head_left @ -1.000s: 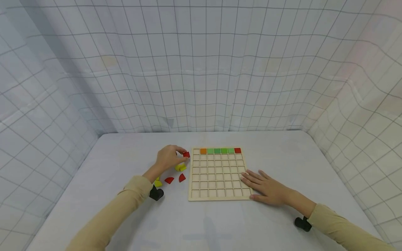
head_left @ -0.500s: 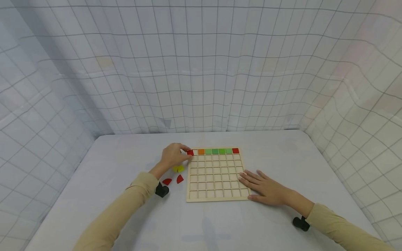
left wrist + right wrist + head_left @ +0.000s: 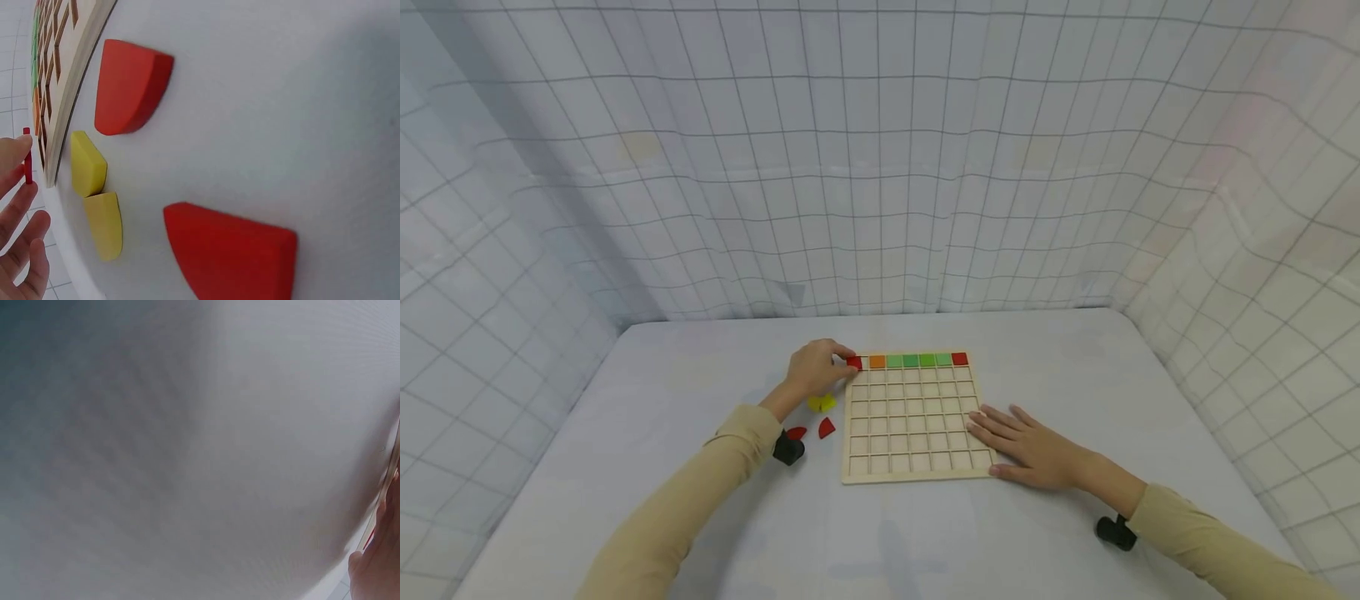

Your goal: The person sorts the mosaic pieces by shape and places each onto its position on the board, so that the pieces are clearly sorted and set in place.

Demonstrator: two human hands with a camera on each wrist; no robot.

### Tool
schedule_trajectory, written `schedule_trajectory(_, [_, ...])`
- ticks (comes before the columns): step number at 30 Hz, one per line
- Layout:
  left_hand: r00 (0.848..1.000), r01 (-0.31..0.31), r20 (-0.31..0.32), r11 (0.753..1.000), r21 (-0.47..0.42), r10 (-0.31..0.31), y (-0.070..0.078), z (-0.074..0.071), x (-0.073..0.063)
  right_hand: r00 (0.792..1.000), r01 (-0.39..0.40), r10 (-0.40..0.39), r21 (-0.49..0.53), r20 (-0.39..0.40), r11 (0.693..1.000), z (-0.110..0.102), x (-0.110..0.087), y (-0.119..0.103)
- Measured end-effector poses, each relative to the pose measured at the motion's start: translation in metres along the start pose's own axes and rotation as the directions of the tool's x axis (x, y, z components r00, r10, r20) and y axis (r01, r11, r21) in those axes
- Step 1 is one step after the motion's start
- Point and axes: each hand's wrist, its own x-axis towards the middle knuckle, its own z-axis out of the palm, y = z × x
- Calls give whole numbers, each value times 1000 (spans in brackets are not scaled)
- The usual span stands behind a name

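My left hand (image 3: 815, 367) pinches a thin red square tile (image 3: 854, 363) between thumb and fingers, over the far left corner cell of a wooden grid board (image 3: 917, 477). In the left wrist view the red tile (image 3: 27, 156) stands edge-on at the fingertips. Along the board's far row lie an orange tile (image 3: 877, 362), several green tiles (image 3: 911, 361) and a red tile (image 3: 960, 359) at the right end. My right hand (image 3: 1037, 450) lies flat with fingers spread, its fingertips on the board's right edge.
Left of the board, on the white table (image 3: 985, 542), lie two yellow pieces (image 3: 89, 164) side by side and red quarter-round pieces (image 3: 132, 87), one partly hidden by the left wrist camera (image 3: 788, 448). White grid-patterned cloth (image 3: 880, 167) hangs behind the table.
My left hand has moved right with the red square tile, from beside the board to over its far left corner. The right hand stays on the board's edge. The head view has shifted slightly.
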Motion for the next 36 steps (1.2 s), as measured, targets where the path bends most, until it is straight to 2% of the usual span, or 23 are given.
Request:
schedule_trajectory(14, [998,-49,-33,999,-9,48,1,8,7,1000,-3,3,-2,12,1000,-1,1,-1])
schedule_trajectory(36, [1000,-26,6,999,-29,27,4,13,12,1000,5,-5,-16,2,1000,0,1,0])
